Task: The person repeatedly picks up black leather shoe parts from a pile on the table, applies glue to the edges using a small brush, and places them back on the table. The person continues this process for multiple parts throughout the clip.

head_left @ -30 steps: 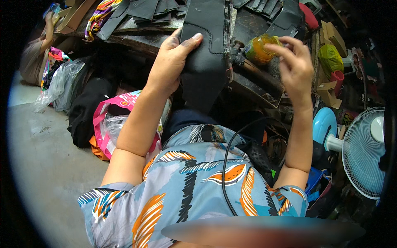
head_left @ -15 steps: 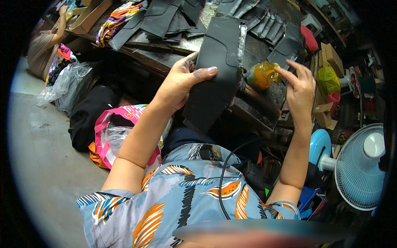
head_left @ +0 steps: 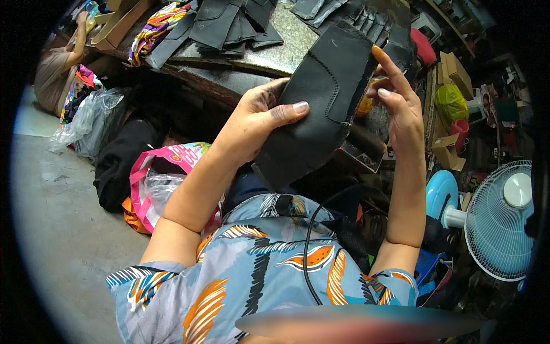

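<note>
A black leather wallet piece [head_left: 312,123], with a stitched curved line across it, is tilted up in front of me. My left hand [head_left: 260,114] is closed on its left side, the thumb lying flat on the face and the fingers behind. Dark smudges mark that thumb and palm. At the piece's upper right edge, the index finger of my right hand [head_left: 401,106] is stretched out with a yellowish tip, touching or nearly touching it. The other right fingers are loosely bent and hold nothing. Partly hidden behind the piece is a jar of yellow-orange stuff [head_left: 364,106].
More black leather pieces [head_left: 220,26] lie in overlapping stacks on the worn workbench [head_left: 292,28]. A patterned cloth [head_left: 157,31] sits at its left. Bags [head_left: 140,189] stand on the floor at left; a blue fan [head_left: 498,223] is at right. Another person [head_left: 57,74] sits far left.
My right hand has gone from the jar to the wallet piece's right edge. The piece has tilted to the right and now covers most of the jar.
</note>
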Demonstrator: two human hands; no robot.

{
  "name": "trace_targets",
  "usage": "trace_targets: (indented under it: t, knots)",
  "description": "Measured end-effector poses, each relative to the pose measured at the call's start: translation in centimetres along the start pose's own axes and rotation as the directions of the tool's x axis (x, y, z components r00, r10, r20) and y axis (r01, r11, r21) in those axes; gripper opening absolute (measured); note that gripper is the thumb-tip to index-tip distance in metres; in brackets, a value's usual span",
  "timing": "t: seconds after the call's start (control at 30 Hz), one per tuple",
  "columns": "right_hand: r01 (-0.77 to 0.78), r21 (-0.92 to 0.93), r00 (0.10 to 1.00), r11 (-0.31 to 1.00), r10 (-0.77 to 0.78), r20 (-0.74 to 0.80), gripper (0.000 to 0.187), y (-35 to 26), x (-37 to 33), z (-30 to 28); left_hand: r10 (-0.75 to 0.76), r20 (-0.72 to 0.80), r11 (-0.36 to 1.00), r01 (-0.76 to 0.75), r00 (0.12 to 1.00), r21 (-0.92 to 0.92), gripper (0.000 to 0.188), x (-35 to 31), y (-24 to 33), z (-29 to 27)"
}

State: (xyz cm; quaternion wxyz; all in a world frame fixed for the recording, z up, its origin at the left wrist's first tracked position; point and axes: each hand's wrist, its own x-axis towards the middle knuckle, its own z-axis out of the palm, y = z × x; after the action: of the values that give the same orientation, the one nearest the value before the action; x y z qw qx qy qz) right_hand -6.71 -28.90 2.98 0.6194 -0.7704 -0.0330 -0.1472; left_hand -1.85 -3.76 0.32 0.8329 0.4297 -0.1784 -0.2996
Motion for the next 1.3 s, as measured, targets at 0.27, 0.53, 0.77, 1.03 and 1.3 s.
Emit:
trace_targets:
  t: [0.27, 0.53, 0.77, 1.03, 1.3]
  knots:
    - [0.200, -0.086, 0.964, 0.976, -0.180, 0.194, 0.047, 0.4, -1.9, 0.6, 0.036, 0.011, 0.999, -0.036, 0.999, 0.007, 0.049, 0.5, 0.2, -0.2]
    - [0.403, -0.262, 0.895, 0.877, -0.317, 0.313, 0.049, 0.2, -3.9, 2.1, 0.075, -0.083, 0.989, -0.085, 0.994, -0.118, 0.032, 1.7, -0.8, -0.5]
    - [0.103, 0.018, 0.995, 0.994, -0.103, 0.008, 0.034, 1.2, -4.8, 4.4, 0.056, -0.080, 0.962, -0.076, 0.995, -0.264, 0.037, 2.0, -0.5, -0.2]
    - [0.084, -0.041, 0.996, 0.996, -0.083, 0.022, 0.039, 1.4, -2.9, 3.8, 0.148, -0.028, 0.975, -0.141, 0.989, 0.171, 0.039, 1.3, -0.6, 0.1]
    - [0.528, -0.525, 0.821, 0.667, -0.560, 0.114, 0.042, 1.8, -1.4, 2.6, 0.146, 0.006, 0.985, -0.146, 0.989, 0.092, 0.042, 1.0, -0.3, -0.1]
